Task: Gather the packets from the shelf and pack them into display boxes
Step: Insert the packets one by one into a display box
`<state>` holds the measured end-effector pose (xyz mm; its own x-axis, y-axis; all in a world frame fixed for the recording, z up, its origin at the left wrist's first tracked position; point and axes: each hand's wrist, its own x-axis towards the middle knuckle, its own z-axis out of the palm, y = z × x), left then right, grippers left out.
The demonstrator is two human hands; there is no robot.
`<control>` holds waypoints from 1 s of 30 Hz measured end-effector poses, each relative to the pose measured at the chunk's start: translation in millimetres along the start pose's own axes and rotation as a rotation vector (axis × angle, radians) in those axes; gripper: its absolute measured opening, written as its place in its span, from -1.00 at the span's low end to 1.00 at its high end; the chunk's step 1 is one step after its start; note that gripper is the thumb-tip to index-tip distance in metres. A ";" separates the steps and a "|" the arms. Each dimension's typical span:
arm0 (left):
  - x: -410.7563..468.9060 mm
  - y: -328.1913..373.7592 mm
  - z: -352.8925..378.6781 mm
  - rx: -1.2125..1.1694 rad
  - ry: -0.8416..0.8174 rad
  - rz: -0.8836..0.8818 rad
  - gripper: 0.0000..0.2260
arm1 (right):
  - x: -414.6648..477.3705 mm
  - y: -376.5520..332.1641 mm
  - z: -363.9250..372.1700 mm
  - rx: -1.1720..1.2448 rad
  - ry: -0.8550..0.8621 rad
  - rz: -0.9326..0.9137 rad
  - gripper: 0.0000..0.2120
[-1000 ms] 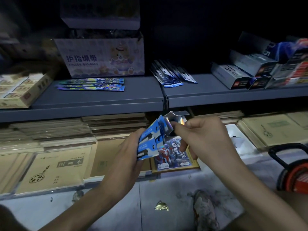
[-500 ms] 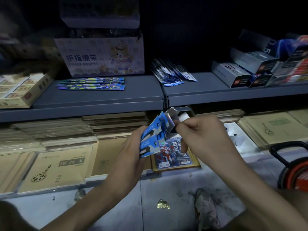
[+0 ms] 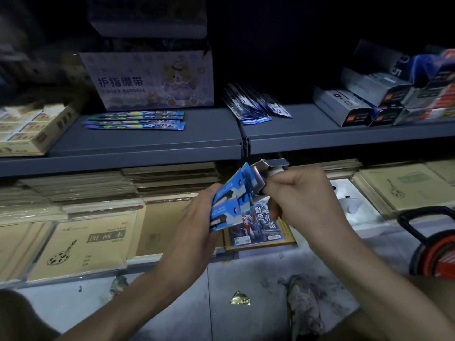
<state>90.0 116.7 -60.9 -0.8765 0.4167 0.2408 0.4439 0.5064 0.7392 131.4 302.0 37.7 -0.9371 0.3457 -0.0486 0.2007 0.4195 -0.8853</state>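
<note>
Both hands work in mid-air in front of the lower shelving. The left hand (image 3: 197, 217) curls round the bottom of a flat-folded blue-and-white cardboard display box (image 3: 230, 205), with the thumb across its printed face. The right hand (image 3: 302, 200) pinches the box's silvery inner flap (image 3: 267, 168) at the top between thumb and bent fingers.

The box is not yet opened into shape. It is held well below the grey metal shelf board (image 3: 320, 136), where a fan of glossy blue-and-white packets (image 3: 256, 108) lies untouched.

The step in hand looks like erecting the box. The thin card could crease or tear if the flap is pulled against its score. A loose hold at the bottom could let the box twist free and drop to the stained floor (image 3: 172, 303). In this dim light, a tab could easily be misjudged.
</note>
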 end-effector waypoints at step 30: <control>2.3 -2.0 0.9 0.003 0.057 -0.022 -0.50 | -26.4 16.3 35.3 -0.112 0.018 -0.277 -0.69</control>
<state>87.2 117.4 -62.4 -0.8953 0.3620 0.2596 0.4247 0.5178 0.7426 149.3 270.1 8.2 -0.9556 0.2193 0.1967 -0.0308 0.5897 -0.8070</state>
